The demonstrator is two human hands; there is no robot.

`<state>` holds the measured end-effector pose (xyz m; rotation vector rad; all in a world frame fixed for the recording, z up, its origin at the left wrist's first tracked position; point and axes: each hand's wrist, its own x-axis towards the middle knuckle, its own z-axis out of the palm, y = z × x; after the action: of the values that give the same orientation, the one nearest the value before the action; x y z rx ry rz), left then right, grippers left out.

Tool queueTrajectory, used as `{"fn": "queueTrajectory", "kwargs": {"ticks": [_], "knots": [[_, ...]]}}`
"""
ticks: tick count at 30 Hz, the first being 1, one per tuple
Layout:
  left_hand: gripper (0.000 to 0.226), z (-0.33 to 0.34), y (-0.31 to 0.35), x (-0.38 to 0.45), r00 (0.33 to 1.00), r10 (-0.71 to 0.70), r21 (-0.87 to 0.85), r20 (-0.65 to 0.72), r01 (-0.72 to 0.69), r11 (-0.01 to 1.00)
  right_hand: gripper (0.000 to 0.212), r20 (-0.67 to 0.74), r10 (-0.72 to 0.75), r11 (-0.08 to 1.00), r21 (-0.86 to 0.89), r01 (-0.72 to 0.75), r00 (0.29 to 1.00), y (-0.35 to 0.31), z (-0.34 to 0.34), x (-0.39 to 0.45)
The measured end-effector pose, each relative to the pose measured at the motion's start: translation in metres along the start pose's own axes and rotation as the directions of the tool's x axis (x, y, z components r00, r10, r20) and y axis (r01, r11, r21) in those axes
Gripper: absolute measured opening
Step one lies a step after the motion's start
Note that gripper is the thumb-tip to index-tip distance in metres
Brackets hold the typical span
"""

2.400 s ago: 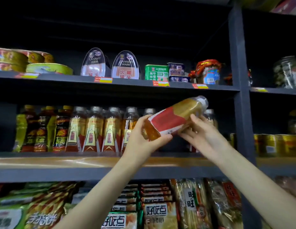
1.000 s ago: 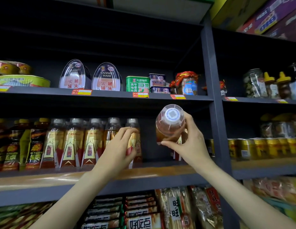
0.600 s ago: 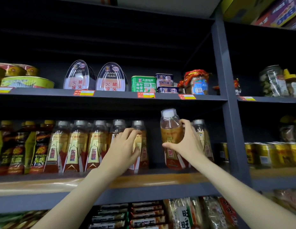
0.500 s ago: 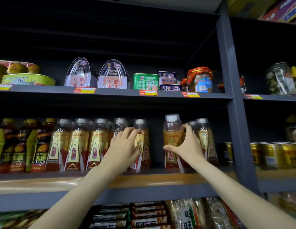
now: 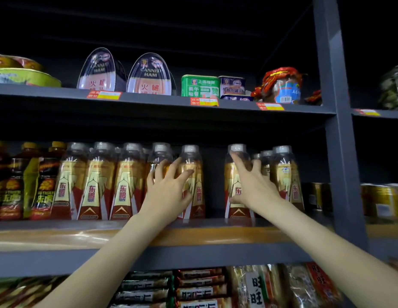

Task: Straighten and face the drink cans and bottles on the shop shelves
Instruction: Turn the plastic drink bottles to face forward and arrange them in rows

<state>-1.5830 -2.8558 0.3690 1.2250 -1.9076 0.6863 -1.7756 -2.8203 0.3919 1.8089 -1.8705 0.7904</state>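
Observation:
A row of amber drink bottles (image 5: 94, 185) with red and cream labels stands on the middle shelf (image 5: 82, 236). My right hand (image 5: 253, 187) holds one upright bottle (image 5: 237, 210) to the right of a gap; its forefinger reaches up to the neck and the other fingers pass round the right side. My left hand (image 5: 168, 192) rests with spread fingers on the bottle (image 5: 199, 192) left of the gap and on its neighbour (image 5: 160, 152). More of these bottles (image 5: 287, 174) stand right of my right hand.
Darker bottles with yellow caps (image 5: 15, 185) stand at the far left of the shelf. Ham tins (image 5: 149, 76) and a green tin (image 5: 200, 85) sit on the shelf above. A grey upright post (image 5: 340, 130) divides off gold cans (image 5: 380, 201). Snack packets (image 5: 200, 290) fill the shelf below.
My right hand turned the bottle from tilted to upright and set it down on the shelf right of the gap. My left hand moved from the held bottle onto the shelf row.

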Motion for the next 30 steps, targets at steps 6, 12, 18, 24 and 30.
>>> {"fn": "queueTrajectory", "kwargs": {"ticks": [6,12,18,24,30], "knots": [[0.052,0.005,-0.002,0.000,0.998,-0.038,0.000,0.049,0.038,0.999,0.100,0.008,0.078,0.991,0.109,-0.079,0.997,0.011,0.029,0.033],[0.052,0.012,-0.003,0.000,0.999,-0.044,-0.038,0.023,0.045,0.998,0.099,0.056,0.163,0.972,0.162,-0.170,0.985,0.024,0.043,0.063],[0.053,0.013,-0.003,0.000,0.999,-0.040,-0.045,0.013,0.041,0.998,0.100,0.094,0.175,0.955,0.227,-0.192,0.980,0.028,0.048,0.065],[0.049,0.003,-0.003,0.000,0.998,-0.042,-0.086,0.043,0.045,0.995,0.085,-0.033,0.026,0.969,0.247,-0.017,0.999,0.013,0.025,0.052],[0.052,-0.027,-0.015,-0.005,0.989,-0.136,-0.066,0.052,0.139,0.988,0.091,0.038,-0.085,0.805,0.591,0.047,0.996,-0.031,0.009,0.046]]}}
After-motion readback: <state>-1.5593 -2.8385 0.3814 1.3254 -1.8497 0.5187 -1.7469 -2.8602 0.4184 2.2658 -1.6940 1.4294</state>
